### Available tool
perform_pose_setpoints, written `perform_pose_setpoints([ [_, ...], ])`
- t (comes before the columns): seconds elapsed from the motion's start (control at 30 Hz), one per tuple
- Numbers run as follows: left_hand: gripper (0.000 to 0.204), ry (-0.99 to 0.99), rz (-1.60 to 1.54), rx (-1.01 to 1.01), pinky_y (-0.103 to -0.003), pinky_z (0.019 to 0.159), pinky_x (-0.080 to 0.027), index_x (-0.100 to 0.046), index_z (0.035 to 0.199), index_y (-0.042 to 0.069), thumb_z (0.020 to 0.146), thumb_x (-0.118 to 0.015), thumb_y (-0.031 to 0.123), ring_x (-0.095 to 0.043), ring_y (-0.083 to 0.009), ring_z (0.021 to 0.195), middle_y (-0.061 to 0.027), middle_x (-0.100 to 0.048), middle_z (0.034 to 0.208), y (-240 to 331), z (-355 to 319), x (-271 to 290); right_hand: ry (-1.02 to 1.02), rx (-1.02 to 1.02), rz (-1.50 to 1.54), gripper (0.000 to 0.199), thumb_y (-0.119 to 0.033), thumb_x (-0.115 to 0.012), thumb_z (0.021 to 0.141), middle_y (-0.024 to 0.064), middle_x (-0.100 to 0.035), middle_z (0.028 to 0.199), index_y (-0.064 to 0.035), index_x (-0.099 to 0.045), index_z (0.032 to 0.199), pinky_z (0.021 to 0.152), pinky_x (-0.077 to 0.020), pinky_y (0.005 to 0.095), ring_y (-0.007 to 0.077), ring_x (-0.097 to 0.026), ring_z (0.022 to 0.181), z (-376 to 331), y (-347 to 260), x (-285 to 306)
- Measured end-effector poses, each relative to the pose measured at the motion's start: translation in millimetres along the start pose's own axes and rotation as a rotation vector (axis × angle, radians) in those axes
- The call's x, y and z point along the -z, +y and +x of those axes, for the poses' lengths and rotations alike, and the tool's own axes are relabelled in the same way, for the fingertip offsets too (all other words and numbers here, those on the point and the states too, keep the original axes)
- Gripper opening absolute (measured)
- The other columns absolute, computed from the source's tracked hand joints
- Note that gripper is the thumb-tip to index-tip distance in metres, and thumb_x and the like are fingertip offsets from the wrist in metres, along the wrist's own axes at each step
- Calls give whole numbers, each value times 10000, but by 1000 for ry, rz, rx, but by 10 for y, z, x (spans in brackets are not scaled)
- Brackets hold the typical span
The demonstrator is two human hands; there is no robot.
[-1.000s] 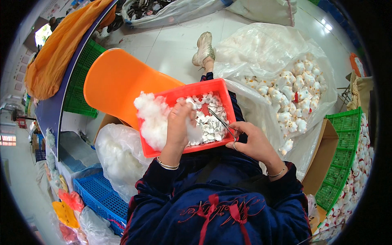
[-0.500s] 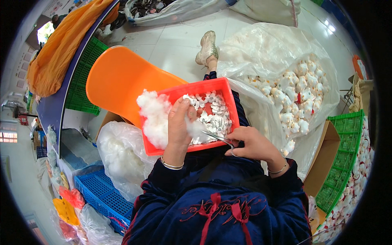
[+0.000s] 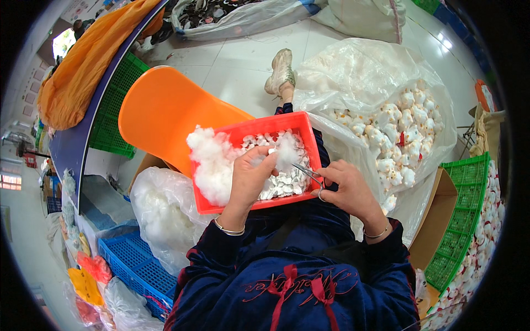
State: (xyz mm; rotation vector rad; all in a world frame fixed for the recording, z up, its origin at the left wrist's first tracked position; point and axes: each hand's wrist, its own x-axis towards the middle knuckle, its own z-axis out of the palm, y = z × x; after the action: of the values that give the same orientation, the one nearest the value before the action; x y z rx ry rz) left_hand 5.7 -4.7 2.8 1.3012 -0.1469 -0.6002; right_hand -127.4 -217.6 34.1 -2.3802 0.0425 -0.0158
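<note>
A red plastic tray [image 3: 249,128] rests on my lap, filled with small white soft pieces and a heap of white stuffing fluff [image 3: 211,163] at its left end. My left hand [image 3: 249,177] is over the tray and pinches a small white piece with a tuft of fluff. My right hand [image 3: 346,187] sits at the tray's right front corner, shut on thin metal forceps [image 3: 305,172] whose tips point left toward the piece in my left hand.
An orange plastic chair [image 3: 165,113] stands behind the tray. A large clear bag of small white stuffed toys [image 3: 395,127] lies to the right. Green crates [image 3: 459,218] stand at right, a blue crate [image 3: 132,265] and a bag of fluff [image 3: 160,212] at left.
The forceps have swung from over the tray's middle toward my left hand. My left hand has lifted a little with the white piece; the tray has shifted slightly.
</note>
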Motion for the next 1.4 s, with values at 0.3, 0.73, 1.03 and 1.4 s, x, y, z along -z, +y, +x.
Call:
perform_pose_setpoints([
  [0.3,204,-27,104,-28,-208,644,-485,-699,1099,6,918,-725,97,-612,-60,697,-12,-682,826,4,1,26,-97,52,83,559,-298,-847,740,124,-623,1101,-61,-647,1205,905,-459,406,334,-547,1090,-77,86,177],
  [0.73,244,-80,-38,81,-211,633,-503,-719,1105,-25,974,-682,177,-612,-73,704,-77,-739,932,52,14,82,61,-97,10,326,-134,-843,713,76,-628,783,-19,-692,978,713,-469,370,257,-605,751,-47,219,231],
  [1.03,235,-20,158,-36,-207,638,-503,-737,1105,-15,967,-697,171,-609,-61,693,-66,-751,909,25,-4,-20,-10,20,-123,316,-179,-779,727,42,-629,861,-97,-715,1025,787,-415,389,252,-588,882,-51,5,250],
  [1.4,198,-90,133,36,-228,636,-497,-733,980,-26,961,-679,163,-606,-93,658,-69,-714,827,55,-28,-109,-114,-31,93,361,-189,-771,730,92,-653,860,-52,-732,1062,759,-449,415,303,-616,875,42,-1,223],
])
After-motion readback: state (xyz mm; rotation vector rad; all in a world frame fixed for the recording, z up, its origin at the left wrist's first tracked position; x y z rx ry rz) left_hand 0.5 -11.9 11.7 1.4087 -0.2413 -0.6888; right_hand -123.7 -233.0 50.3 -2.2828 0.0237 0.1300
